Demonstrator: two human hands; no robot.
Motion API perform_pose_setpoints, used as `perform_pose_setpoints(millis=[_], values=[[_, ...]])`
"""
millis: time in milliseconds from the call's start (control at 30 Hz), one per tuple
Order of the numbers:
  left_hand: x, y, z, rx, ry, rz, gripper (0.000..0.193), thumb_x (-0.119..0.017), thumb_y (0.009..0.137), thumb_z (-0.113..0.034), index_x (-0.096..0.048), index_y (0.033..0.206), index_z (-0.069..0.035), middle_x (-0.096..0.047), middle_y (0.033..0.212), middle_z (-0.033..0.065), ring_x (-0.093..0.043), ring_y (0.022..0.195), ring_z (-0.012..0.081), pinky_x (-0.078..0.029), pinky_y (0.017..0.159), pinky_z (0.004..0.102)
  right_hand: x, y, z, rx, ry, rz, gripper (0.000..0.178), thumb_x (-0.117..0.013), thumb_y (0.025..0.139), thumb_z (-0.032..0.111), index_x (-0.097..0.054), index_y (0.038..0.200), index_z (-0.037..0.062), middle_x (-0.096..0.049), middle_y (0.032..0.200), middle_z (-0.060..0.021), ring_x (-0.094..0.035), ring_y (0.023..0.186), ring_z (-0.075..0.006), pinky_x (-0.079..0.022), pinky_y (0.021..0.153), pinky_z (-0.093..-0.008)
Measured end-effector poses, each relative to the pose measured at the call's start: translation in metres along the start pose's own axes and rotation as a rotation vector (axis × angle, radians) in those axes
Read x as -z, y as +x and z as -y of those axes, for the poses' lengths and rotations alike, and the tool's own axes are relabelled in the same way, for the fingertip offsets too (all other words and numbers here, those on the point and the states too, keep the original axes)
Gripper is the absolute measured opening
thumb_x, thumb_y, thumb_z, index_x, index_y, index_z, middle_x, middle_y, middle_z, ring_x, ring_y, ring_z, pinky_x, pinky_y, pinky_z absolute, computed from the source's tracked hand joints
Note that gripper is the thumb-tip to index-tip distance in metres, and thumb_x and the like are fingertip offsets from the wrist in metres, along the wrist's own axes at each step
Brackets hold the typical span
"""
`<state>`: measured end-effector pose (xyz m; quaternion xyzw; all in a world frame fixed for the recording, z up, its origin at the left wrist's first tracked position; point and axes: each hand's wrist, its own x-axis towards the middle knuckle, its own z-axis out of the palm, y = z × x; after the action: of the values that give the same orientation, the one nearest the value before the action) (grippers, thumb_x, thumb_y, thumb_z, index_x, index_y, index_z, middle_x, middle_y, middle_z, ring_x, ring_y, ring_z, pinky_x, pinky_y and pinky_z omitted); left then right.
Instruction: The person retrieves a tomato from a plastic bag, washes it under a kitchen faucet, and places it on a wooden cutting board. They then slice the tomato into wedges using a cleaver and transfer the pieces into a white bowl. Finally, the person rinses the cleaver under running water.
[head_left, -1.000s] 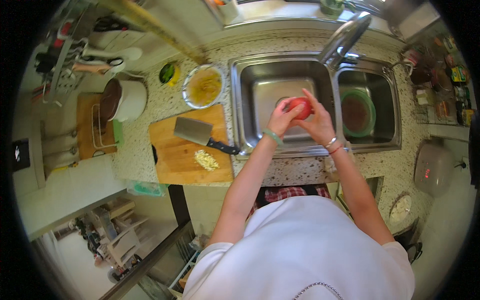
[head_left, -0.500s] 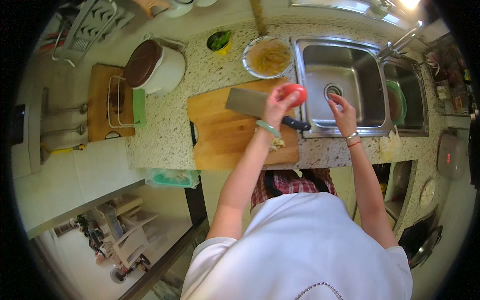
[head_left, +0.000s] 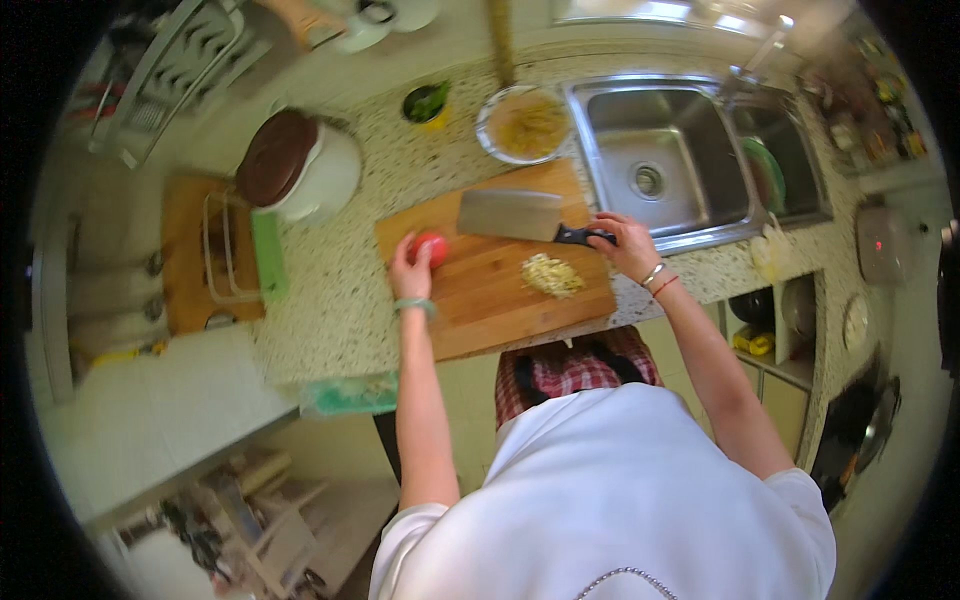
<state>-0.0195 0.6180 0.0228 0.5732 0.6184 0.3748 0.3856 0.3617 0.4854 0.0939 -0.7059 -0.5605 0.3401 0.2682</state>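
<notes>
On the left part of the wooden cutting board (head_left: 470, 315), my left hand (head_left: 409, 275) holds a red tomato (head_left: 432, 249), fingers curled about its left side. A cleaver (head_left: 510, 214) with a broad steel blade and black handle lies across the far part of the board. At the board's right edge my right hand (head_left: 632, 248) grips the end of that handle with thumb and fingers. Below the blade sits a small heap of chopped pale pieces, perhaps garlic (head_left: 551, 275).
A double steel sink (head_left: 655, 228) is set to the right. Behind the board stand a bowl of yellowish food (head_left: 524, 122) and a yellow pot with greens (head_left: 428, 106). A white bin with a brown lid (head_left: 330, 180) stands at the left, near another wooden board (head_left: 185, 270).
My left hand has carried the tomato from beside the sink leftward onto the board. My right hand has left the sink and taken the cleaver's handle.
</notes>
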Motion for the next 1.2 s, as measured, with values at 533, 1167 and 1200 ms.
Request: perform_pose_setpoints(millis=[533,1167,1200], values=[[-0.231,-0.100,-0.192,-0.762,0.218,0.544,0.049,-0.074,0.079,-0.017,-0.059,0.126,-0.014,-0.043,0.145,0.0151,-0.040,0.133,0.0335,-0.030,0.109,0.0477,0.167,-0.127,-0.198,-0.702,-0.489,-0.591,0.064,-0.069,0.078,0.036,-0.047,0.137,0.0255,-0.030,0.152,-0.0072,-0.026,0.138,-0.0387,-0.032,0.102,-0.0607],[-0.348,-0.202,-0.200,-0.228,0.119,0.619,0.028,-0.063,0.086,-0.014,-0.063,0.113,-0.005,-0.059,0.121,0.0157,-0.056,0.112,0.0330,-0.044,0.097,0.0403,0.159,-0.072,-0.208,0.027,-0.458,-0.432,0.023,-0.063,0.084,0.027,-0.066,0.097,0.0075,-0.058,0.103,-0.0092,-0.052,0.099,-0.0290,-0.042,0.089,-0.0420],[-0.344,-0.201,-0.195,-0.236,0.137,0.570,0.029,-0.063,0.087,-0.014,-0.062,0.114,-0.006,-0.058,0.122,0.0167,-0.055,0.114,0.0339,-0.043,0.098,0.0412,0.140,-0.071,-0.187,0.053,-0.452,-0.385,0.023,-0.063,0.083,0.025,-0.065,0.097,0.0071,-0.057,0.104,-0.0103,-0.051,0.100,-0.0297,-0.042,0.090,-0.0424]])
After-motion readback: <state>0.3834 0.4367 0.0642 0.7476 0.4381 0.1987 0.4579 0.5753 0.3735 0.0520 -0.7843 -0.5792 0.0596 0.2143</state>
